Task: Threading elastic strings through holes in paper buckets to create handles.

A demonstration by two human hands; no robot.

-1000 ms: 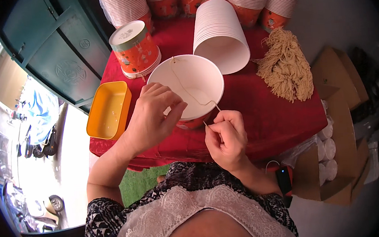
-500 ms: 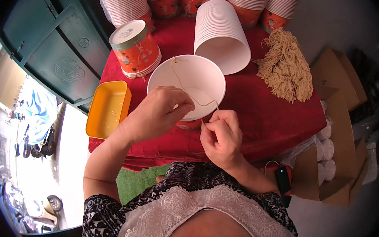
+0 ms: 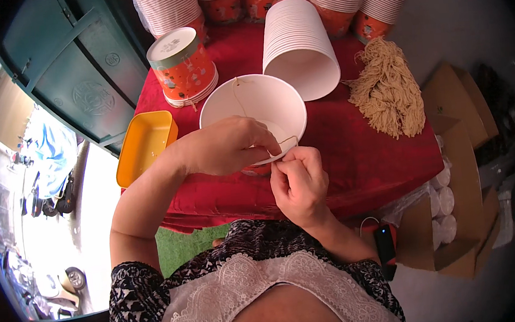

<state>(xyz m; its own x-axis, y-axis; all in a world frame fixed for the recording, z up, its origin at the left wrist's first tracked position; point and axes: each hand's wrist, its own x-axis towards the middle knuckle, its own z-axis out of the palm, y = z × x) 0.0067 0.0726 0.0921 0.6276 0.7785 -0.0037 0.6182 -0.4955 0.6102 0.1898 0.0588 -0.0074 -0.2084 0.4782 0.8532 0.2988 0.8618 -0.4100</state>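
Observation:
A white-lined paper bucket [image 3: 223, 106] stands open side up near the table's front edge. From its far rim a thin tan string [image 3: 239, 99] hangs inside and bends up by the near rim. My left hand [image 3: 232, 145] reaches over the bucket, thumb and forefinger closed at the near rim where the string runs; its fingertips are partly hidden. Just outside that rim my right hand [image 3: 300, 185] is closed, thumb and forefinger pinched on the string against the bucket. What the right hand's other fingers cover is hidden.
On the red cloth [image 3: 367, 170] lie a yellow tray [image 3: 127, 162], an upturned orange bucket [image 3: 184, 73], a tilted stack of white buckets [image 3: 296, 37] and a bundle of tan strings [image 3: 388, 90]. More bucket stacks [image 3: 167, 7] line the back. A cardboard box [image 3: 466, 205] stands right.
My left hand has moved right and down to the near rim, its fingertips closer to my right hand. The string's loop beside the rim is shorter. My right hand has barely shifted.

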